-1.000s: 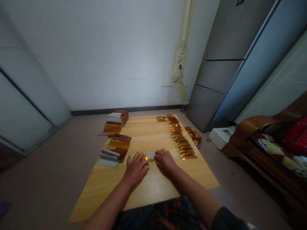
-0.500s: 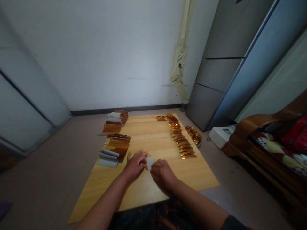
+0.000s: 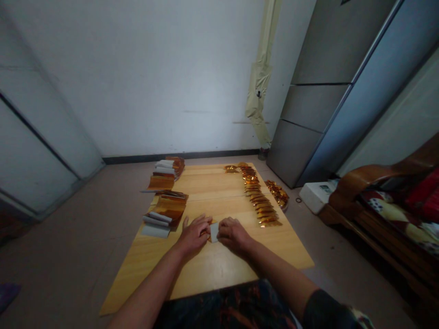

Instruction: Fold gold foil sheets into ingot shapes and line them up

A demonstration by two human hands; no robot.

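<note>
Now, towards the table's near edge, a grey-and-gold foil paper (image 3: 214, 232) is grasped by the left hand (image 3: 195, 235) and right hand (image 3: 233, 234), apparently steadied against slipping; foil sheets (image 3: 168, 208) are fanned along the table (image 3: 209, 183)'s left edge, folded pieces (image 3: 259, 199) lined rightward, seemingly kept separate.

The left hand (image 3: 192, 236) and right hand (image 3: 235, 234) touched a paper (image 3: 214, 233) on the table (image 3: 212, 269); gold pieces (image 3: 255, 194) lined its right side.
</note>
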